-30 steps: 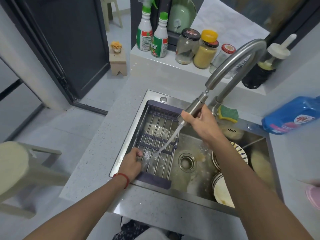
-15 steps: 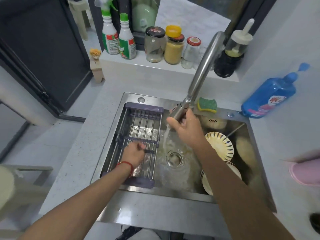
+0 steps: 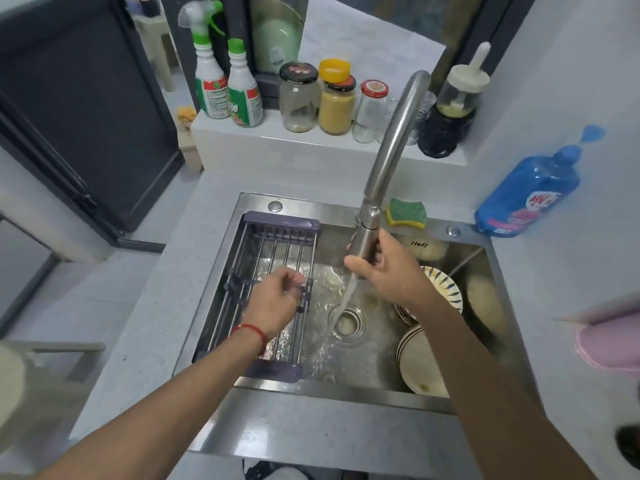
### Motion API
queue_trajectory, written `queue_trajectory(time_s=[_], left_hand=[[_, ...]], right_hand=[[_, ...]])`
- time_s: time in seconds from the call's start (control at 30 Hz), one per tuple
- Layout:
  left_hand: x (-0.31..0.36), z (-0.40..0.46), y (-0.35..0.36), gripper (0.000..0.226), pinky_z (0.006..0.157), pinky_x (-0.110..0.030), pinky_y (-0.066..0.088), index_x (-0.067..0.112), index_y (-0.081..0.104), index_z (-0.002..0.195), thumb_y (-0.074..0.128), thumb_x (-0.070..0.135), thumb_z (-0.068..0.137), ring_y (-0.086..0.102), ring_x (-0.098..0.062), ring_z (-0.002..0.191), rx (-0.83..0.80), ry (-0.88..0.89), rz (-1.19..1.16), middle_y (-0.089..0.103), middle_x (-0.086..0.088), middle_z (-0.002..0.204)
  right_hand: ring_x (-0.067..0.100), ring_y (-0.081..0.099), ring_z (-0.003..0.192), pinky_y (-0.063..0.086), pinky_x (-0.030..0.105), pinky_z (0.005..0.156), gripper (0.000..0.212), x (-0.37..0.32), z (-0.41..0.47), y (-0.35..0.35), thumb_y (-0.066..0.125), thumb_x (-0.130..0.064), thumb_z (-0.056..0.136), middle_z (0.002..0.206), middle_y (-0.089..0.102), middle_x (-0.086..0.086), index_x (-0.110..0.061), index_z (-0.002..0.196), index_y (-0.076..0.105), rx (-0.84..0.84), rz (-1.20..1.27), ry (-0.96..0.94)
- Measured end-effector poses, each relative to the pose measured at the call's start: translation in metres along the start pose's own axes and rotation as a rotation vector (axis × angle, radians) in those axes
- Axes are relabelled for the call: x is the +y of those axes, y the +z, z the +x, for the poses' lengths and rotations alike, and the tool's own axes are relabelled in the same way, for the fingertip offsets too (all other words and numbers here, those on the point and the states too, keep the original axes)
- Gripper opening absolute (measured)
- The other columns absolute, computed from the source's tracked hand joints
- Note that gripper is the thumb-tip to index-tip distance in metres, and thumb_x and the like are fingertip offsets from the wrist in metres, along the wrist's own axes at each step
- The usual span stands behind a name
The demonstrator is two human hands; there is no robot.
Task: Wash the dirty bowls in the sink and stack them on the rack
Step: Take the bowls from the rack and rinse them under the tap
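Now right hand (image 3: 388, 271) grips spout (image 3: 363, 237), left hand (image 3: 277, 299) loosely curled, empty, over rack (image 3: 277, 221); bowls (image 3: 420, 365) likely wet, slippery, fragile: take by rim

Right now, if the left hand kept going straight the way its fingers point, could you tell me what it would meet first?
The left hand hovers over the sink rack, fingers loosely curled toward the right. Going straight on, it would probably meet the water stream from the faucet head first, though depth is hard to judge.

Small grey kitchen corner
Dark sliding door (image 3: 86, 109) at left, pale tiled floor (image 3: 69, 289), white ledge (image 3: 263, 147) beneath a window (image 3: 374, 39)
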State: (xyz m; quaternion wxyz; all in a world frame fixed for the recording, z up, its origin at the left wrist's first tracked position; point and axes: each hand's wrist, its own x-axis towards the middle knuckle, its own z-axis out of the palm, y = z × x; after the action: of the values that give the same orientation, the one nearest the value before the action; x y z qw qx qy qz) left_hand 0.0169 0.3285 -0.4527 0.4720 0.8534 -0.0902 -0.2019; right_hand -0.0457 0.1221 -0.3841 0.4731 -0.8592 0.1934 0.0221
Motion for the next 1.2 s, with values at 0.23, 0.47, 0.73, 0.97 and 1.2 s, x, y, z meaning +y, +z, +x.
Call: queue_trajectory(time_s=[0.23,0.47,0.73,0.97,1.2], left_hand=[[0.122,0.014,0.02,0.04,0.103,-0.038,0.055,0.026,0.063,0.136,0.057,0.046,0.101,0.065,-0.009,0.121,-0.116,0.43,-0.369,0.07,0.006,0.129],[0.156,0.049,0.028,0.061,0.103,-0.042,0.056,0.015,0.071,0.131,0.058,0.06,0.093,0.066,-0.009,0.12,-0.079,0.521,-0.174,0.074,0.002,0.126],[0.162,0.052,0.038,0.07,0.105,-0.043,0.054,0.013,0.071,0.131,0.058,0.067,0.089,0.067,-0.011,0.121,-0.104,0.561,-0.108,0.074,-0.001,0.127],[0.111,0.021,0.08,0.058,0.103,-0.036,0.053,0.039,0.047,0.148,0.06,0.059,0.096,0.056,-0.01,0.131,-0.203,0.35,-0.245,0.059,0.006,0.141],[0.031,-0.024,0.114,0.065,0.105,-0.031,0.049,0.036,0.046,0.147,0.055,0.058,0.087,0.054,-0.012,0.126,-0.234,-0.025,-0.168,0.056,0.002,0.142]], right_hand=[[0.011,0.071,0.105,0.056,0.048,0.098,0.055,0.018,-0.009,-0.032,0.078,-0.05,0.072,0.113,0.072,-0.011,-0.036,0.121,0.058,-0.032,0.057,-0.034],[0.019,0.071,0.101,0.057,0.049,0.097,0.033,0.009,0.003,-0.046,0.079,-0.029,0.084,0.106,0.073,-0.002,-0.035,0.111,0.061,-0.044,0.164,-0.091],[0.022,0.072,0.1,0.059,0.047,0.093,0.048,0.005,0.011,-0.076,0.076,-0.041,0.082,0.106,0.074,0.001,-0.026,0.124,0.059,-0.028,0.109,-0.176],[0.016,0.062,0.126,0.046,0.036,0.112,0.049,0.144,0.008,-0.087,0.069,-0.033,0.098,0.136,0.065,0.0,-0.014,0.142,0.059,-0.288,-0.088,0.147],[0.026,0.049,0.122,0.051,0.038,0.098,0.04,0.287,-0.036,-0.035,0.067,-0.016,0.093,0.129,0.052,0.005,-0.017,0.133,0.06,-0.035,-0.778,0.059]])
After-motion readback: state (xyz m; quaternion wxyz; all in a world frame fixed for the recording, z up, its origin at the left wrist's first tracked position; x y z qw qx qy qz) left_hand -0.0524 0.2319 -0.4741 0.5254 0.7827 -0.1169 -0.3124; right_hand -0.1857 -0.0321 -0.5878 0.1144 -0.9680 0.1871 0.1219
